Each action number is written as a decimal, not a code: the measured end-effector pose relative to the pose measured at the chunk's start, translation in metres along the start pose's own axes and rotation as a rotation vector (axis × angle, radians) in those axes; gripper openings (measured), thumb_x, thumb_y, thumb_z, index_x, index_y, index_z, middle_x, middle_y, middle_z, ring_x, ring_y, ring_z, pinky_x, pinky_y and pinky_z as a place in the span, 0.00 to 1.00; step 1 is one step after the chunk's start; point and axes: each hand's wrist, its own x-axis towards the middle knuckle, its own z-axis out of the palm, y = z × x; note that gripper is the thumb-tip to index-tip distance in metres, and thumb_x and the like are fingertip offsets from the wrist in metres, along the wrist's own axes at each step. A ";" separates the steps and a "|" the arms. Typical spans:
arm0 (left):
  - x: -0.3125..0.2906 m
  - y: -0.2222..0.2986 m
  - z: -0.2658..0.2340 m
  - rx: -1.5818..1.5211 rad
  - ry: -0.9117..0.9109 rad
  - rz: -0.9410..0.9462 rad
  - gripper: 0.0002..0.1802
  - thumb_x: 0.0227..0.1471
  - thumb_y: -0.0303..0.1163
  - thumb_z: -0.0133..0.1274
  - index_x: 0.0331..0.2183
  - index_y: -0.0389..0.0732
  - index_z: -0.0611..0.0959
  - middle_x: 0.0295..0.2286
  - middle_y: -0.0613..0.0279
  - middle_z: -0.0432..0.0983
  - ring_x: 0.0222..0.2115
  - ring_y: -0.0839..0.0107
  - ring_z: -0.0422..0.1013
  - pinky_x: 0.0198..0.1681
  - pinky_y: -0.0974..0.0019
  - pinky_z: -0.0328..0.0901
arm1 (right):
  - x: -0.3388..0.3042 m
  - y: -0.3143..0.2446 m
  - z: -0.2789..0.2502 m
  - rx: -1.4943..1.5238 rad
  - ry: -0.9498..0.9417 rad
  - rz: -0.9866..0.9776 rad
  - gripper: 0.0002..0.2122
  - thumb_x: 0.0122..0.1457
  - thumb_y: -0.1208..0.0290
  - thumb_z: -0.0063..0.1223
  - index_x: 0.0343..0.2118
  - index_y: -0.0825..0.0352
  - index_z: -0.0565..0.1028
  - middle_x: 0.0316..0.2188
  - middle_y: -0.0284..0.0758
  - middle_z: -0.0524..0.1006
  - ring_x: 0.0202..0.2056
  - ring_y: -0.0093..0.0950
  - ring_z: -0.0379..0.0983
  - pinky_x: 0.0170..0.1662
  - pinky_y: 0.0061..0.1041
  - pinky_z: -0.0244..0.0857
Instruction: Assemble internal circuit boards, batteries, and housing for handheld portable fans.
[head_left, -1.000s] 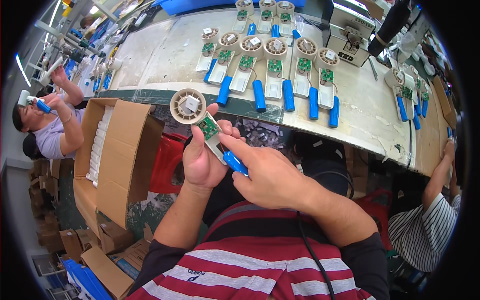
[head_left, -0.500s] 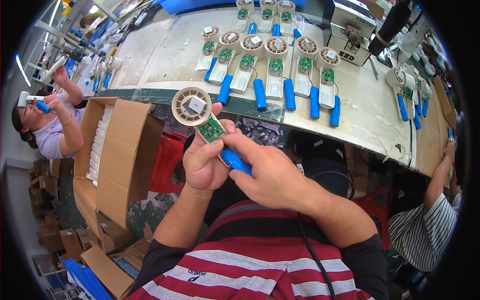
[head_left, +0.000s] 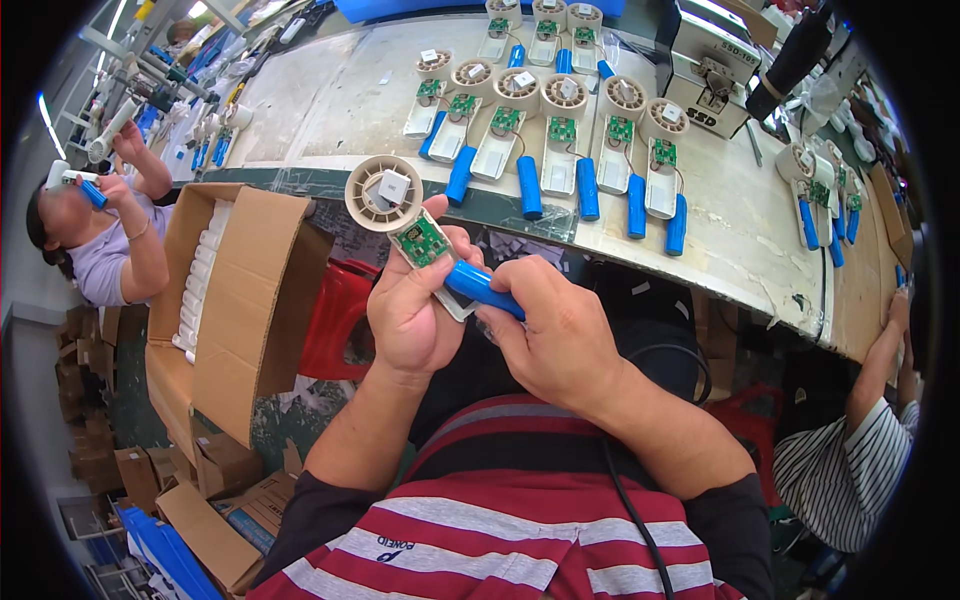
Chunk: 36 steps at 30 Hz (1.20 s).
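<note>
My left hand (head_left: 415, 310) is closed round the white handle of a small fan (head_left: 384, 194), whose round cream head points away from me. A green circuit board (head_left: 421, 242) sits bare in the opened handle, and a small white square piece (head_left: 394, 187) shows at the middle of the head. My right hand (head_left: 555, 325) pinches the lower end of a blue cylindrical battery (head_left: 484, 287). That battery lies slanted over the handle's lower part, its upper end beside my left thumb. The right fingertips are partly hidden.
Several similar opened fans with blue batteries lie on the workbench (head_left: 330, 120) ahead. A metal machine (head_left: 708, 70) stands at the back right. On the left, an open cardboard box (head_left: 250, 300) holds white tubes. Co-workers sit at the left and right; a red stool (head_left: 335, 320) is under the bench.
The battery's lower end has swung right, away from the handle, with my right hand now gripping that end. My right index finger has left the area beside the circuit board.
</note>
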 end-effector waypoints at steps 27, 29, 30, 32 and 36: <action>-0.008 -0.010 -0.002 -0.140 -0.015 -0.085 0.35 0.64 0.21 0.52 0.68 0.46 0.61 0.47 0.55 0.71 0.50 0.62 0.70 0.60 0.56 0.65 | 0.005 -0.002 0.010 -0.006 -0.027 -0.091 0.11 0.61 0.78 0.54 0.46 0.72 0.71 0.42 0.48 0.72 0.34 0.51 0.77 0.35 0.45 0.75; -0.003 -0.008 -0.009 -0.157 -0.042 -0.070 0.34 0.64 0.21 0.53 0.67 0.46 0.62 0.47 0.55 0.71 0.50 0.62 0.69 0.59 0.56 0.66 | 0.005 -0.002 0.008 0.039 -0.004 -0.148 0.14 0.60 0.79 0.55 0.49 0.72 0.72 0.45 0.48 0.73 0.38 0.51 0.78 0.38 0.43 0.75; -0.001 -0.008 -0.009 -0.175 -0.071 -0.055 0.34 0.64 0.22 0.53 0.67 0.45 0.62 0.46 0.55 0.70 0.49 0.61 0.69 0.59 0.56 0.66 | 0.003 0.001 0.007 0.040 -0.007 -0.149 0.14 0.60 0.79 0.55 0.49 0.72 0.72 0.45 0.48 0.73 0.38 0.51 0.78 0.38 0.43 0.75; -0.001 -0.009 -0.005 -0.159 -0.051 -0.052 0.32 0.64 0.25 0.55 0.66 0.44 0.64 0.46 0.56 0.70 0.48 0.61 0.68 0.58 0.56 0.66 | 0.000 0.010 0.004 0.039 -0.024 -0.232 0.16 0.58 0.81 0.57 0.50 0.72 0.74 0.46 0.47 0.74 0.40 0.48 0.79 0.40 0.40 0.75; 0.002 -0.009 -0.001 -0.155 -0.044 -0.058 0.31 0.64 0.28 0.56 0.64 0.44 0.66 0.45 0.57 0.69 0.47 0.62 0.66 0.56 0.57 0.66 | -0.001 0.015 0.003 0.037 -0.001 -0.254 0.15 0.56 0.82 0.58 0.47 0.71 0.76 0.44 0.45 0.76 0.39 0.46 0.79 0.40 0.39 0.75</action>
